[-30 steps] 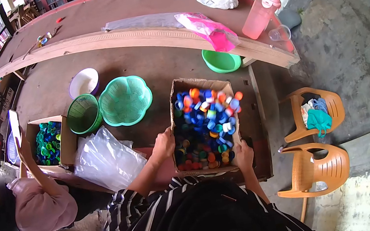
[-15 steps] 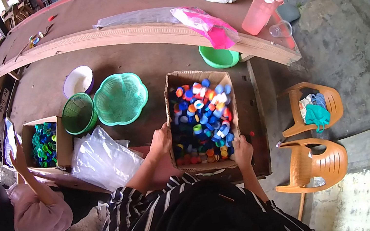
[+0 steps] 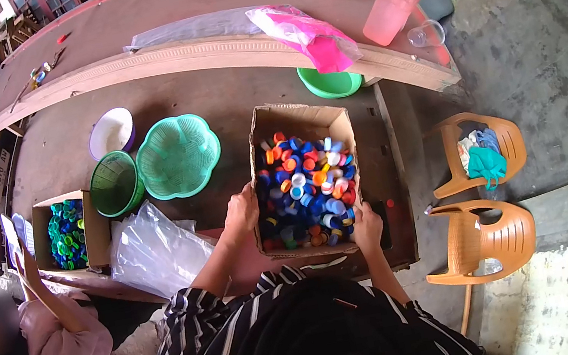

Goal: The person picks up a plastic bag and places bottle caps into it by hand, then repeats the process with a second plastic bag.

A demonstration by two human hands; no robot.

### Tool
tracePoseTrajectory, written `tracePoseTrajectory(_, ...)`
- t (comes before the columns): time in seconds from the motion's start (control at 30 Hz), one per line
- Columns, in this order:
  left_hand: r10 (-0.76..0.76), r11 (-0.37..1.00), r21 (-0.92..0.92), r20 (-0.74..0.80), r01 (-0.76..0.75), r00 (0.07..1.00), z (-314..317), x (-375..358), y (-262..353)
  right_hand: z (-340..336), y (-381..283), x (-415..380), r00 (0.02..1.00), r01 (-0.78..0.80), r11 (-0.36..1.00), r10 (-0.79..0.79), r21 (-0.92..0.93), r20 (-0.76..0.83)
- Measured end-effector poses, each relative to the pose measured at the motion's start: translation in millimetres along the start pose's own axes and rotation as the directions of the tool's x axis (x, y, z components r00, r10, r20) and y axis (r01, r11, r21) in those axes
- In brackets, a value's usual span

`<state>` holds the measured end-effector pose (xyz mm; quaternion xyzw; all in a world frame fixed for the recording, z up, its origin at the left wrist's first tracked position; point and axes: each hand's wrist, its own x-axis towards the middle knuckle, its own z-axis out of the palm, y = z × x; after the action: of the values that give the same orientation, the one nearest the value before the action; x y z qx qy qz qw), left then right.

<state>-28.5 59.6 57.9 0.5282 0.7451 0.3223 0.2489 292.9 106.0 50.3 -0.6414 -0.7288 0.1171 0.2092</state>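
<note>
Well, beyond the left fingers [image 3: 248, 197] and the right fingers [image 3: 360, 211] stretches a brown tabletop [image 3: 223, 89], and farther ahead of them a raised shelf [image 3: 91, 73] edged in pale wood. To the right of the right fingers, two orange plastic chairs [image 3: 457, 246] stand on a grey floor [image 3: 529, 58], the farther one bearing a teal cloth [image 3: 485, 165].

Far left of the left fingers, a dark strip [image 3: 0, 173] carries pale characters; the ending looks like "AV", the rest too small to read.

Both sets of fingers grip opposite sides of a cardboard box [image 3: 316, 122], which is between them; whether it rests flat or slightly raised, I cannot tell. Loose bottle caps [image 3: 304, 181], blue, orange, red and white, fill its lower part. Well left of the left fingers, a smaller box [image 3: 97, 229] contains green and blue caps [image 3: 68, 234]. Between the two boxes, ahead of the left fingers, stand a turquoise basket [image 3: 177, 154], a dark green one and a white-lined bowl [image 3: 111, 134].
</note>
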Motion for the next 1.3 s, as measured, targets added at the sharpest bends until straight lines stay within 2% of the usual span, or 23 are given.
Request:
tracePoseTrajectory(0.03, -0.002, 1.0, 0.008, -0.008, 0.002, 1.0, 2.9, 5.2, -1.7, 1.6, 0.0, 2.3, 0.998, 0.034, 0.998, -0.031, 0.06, -0.045)
tracePoseTrajectory(0.17, -0.046, 0.998, 0.043, -0.025, 0.047, 0.999, 15.8, 12.9, -10.7, 2.8, -1.7, 10.9, 0.998, -0.057, 0.997, 0.059, -0.049, 0.033)
tracePoseTrajectory(0.27, -0.075, 0.993, 0.092, -0.034, 0.078, 0.997, 24.6, 18.7, -14.9, 2.6, 4.7, 21.4, 0.977, -0.088, 0.993, 0.101, -0.072, 0.19)
tracePoseTrajectory(0.4, -0.053, 0.994, 0.088, -0.041, 0.057, 0.998, 34.1, 12.8, -21.0, 6.7, 65.4, 47.5, 0.994, -0.105, 0.976, 0.096, 0.192, 0.057)
tracePoseTrajectory(0.47, -0.009, 0.999, 0.042, -0.091, 0.012, 0.996, 37.9, 4.0, -23.1, 8.7, 105.7, 57.8, 0.993, -0.024, 0.999, 0.029, 0.037, -0.117)
tracePoseTrajectory(0.57, -0.066, 0.998, 0.019, -0.084, 0.068, 0.994, 50.7, -0.9, -37.8, 9.3, 149.1, 62.2, 0.996, -0.072, 0.974, 0.057, -0.215, -0.075)
tracePoseTrajectory(0.67, -0.15, 0.989, 0.006, -0.072, 0.151, 0.986, 47.1, -1.7, -30.3, 9.2, 170.7, 61.6, 0.998, 0.056, 0.969, -0.048, -0.241, 0.042)
tracePoseTrajectory(0.77, -0.154, 0.987, 0.03, -0.098, 0.158, 0.983, 50.1, -1.4, -26.1, 12.0, 186.4, 57.7, 0.985, 0.076, 0.966, -0.033, -0.249, 0.172)
tracePoseTrajectory(0.87, -0.142, 0.989, 0.01, -0.133, 0.145, 0.981, 52.3, -2.4, -24.1, 10.4, 184.5, 48.3, 0.993, 0.086, 0.965, -0.063, -0.247, 0.102)
tracePoseTrajectory(0.97, -0.132, 0.991, -0.008, -0.135, 0.132, 0.982, 50.4, -4.2, -22.5, 16.2, 200.6, 49.9, 0.996, 0.053, 0.961, -0.03, -0.271, 0.09)
tracePoseTrajectory(1.07, -0.119, 0.993, -0.027, -0.16, 0.117, 0.98, 48.3, -7.1, -18.3, 20.8, 205.9, 61.5, 0.994, -0.076, 0.996, 0.08, -0.045, 0.073)
tracePoseTrajectory(1.17, -0.11, 0.994, -0.036, -0.171, 0.106, 0.979, 55.0, -8.6, -24.6, -8.3, 128.6, 64.6, 0.993, -0.004, 0.95, 0.042, 0.311, -0.113)
tracePoseTrajectory(1.27, -0.094, 0.995, -0.048, -0.17, 0.087, 0.981, 57.7, -8.4, -22.9, -27.4, 52.4, 46.7, 0.998, 0.061, 0.762, -0.044, 0.645, -0.042)
tracePoseTrajectory(1.3, -0.104, 0.994, -0.036, -0.153, 0.1, 0.983, 59.5, -6.6, -22.2, -37.6, 27.6, 38.3, 0.993, 0.098, 0.773, -0.118, 0.626, -0.01)
